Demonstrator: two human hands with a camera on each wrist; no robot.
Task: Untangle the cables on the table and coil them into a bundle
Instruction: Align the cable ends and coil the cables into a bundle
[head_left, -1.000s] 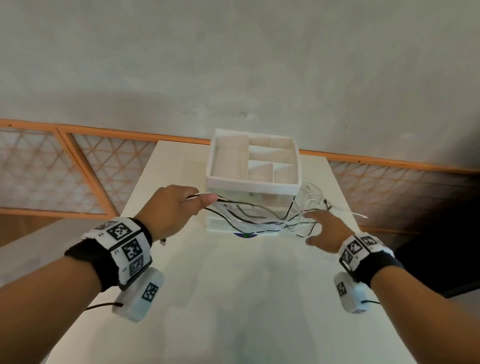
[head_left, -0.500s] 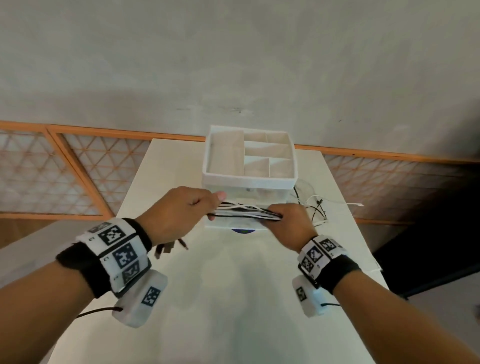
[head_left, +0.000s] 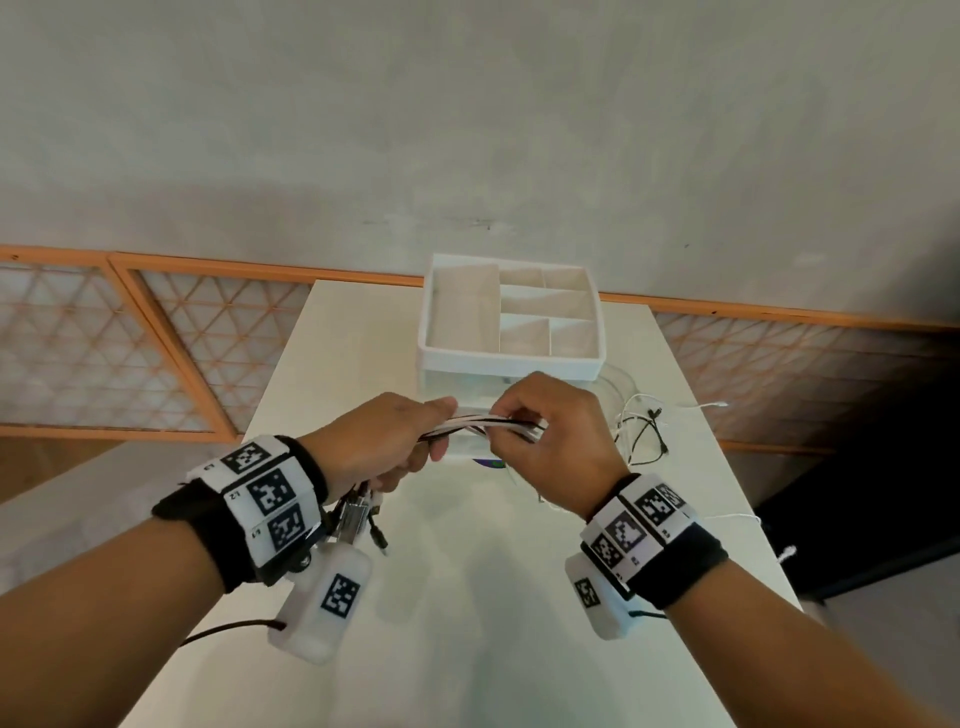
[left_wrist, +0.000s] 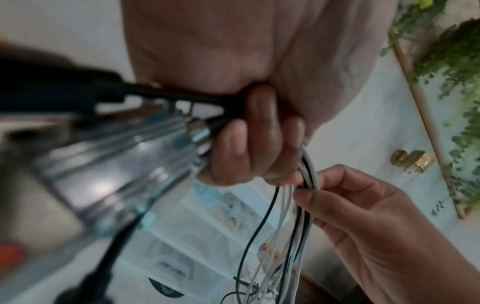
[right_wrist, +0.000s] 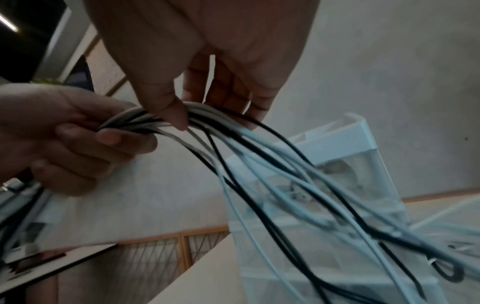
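Observation:
Several thin black and white cables (head_left: 480, 425) run as one bunch between my two hands above the table. My left hand (head_left: 384, 447) grips the bunch in a fist, and the plug ends (head_left: 358, 517) hang below it. In the left wrist view the curled fingers (left_wrist: 249, 144) hold metal plugs (left_wrist: 200, 131) and the cables (left_wrist: 303, 181). My right hand (head_left: 545, 431) pinches the same bunch just to the right; its thumb (right_wrist: 168, 109) presses the cables (right_wrist: 207, 123) against the fingers. Loose cable ends (head_left: 644, 426) trail on the table to the right.
A white drawer organiser (head_left: 511, 322) with open top compartments stands on the white table (head_left: 467, 597) just behind my hands. Orange-framed lattice panels (head_left: 130, 343) line the wall behind. The table's right edge (head_left: 748, 499) drops off to a dark floor.
My right hand swept in from the right, gathered the spread cables into one bunch and closed up to my left hand. Both hands have come nearer to me.

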